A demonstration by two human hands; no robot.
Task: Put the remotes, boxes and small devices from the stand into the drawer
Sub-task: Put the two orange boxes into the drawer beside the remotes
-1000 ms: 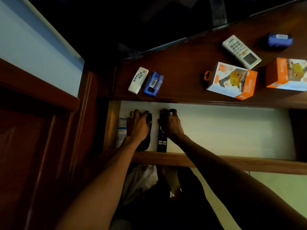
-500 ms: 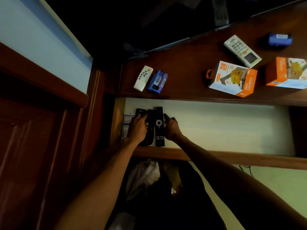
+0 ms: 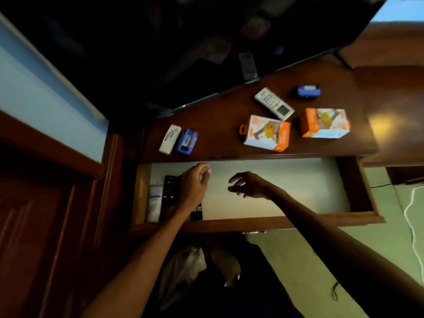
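Note:
The open drawer (image 3: pixel 275 222) has a pale floor. At its left end lie black remotes (image 3: pixel 169 193), partly hidden by my left arm, beside a white packet (image 3: pixel 154 200). My left hand (image 3: pixel 195 184) hovers over them, empty with fingers loosely curled. My right hand (image 3: pixel 249 185) hangs open above the drawer's middle. On the wooden stand (image 3: pixel 218 125) lie a small white remote (image 3: pixel 170 140), a blue device (image 3: pixel 187 141), a larger white remote (image 3: pixel 274 103), two orange-and-white boxes (image 3: pixel 267 133) (image 3: pixel 324 122) and a dark blue device (image 3: pixel 307 91).
A dark TV screen (image 3: pixel 206 42) stands at the back of the stand. Wooden panelling (image 3: pixel 46 226) runs along the left. A white cable (image 3: pixel 410 214) lies on the pale floor at the right, with a black cable (image 3: pixel 335 292) nearer me.
Both hands have let go of the black remotes and lifted away from them; my right hand moved right over the drawer's middle. The view has shifted so more of the drawer's right side shows.

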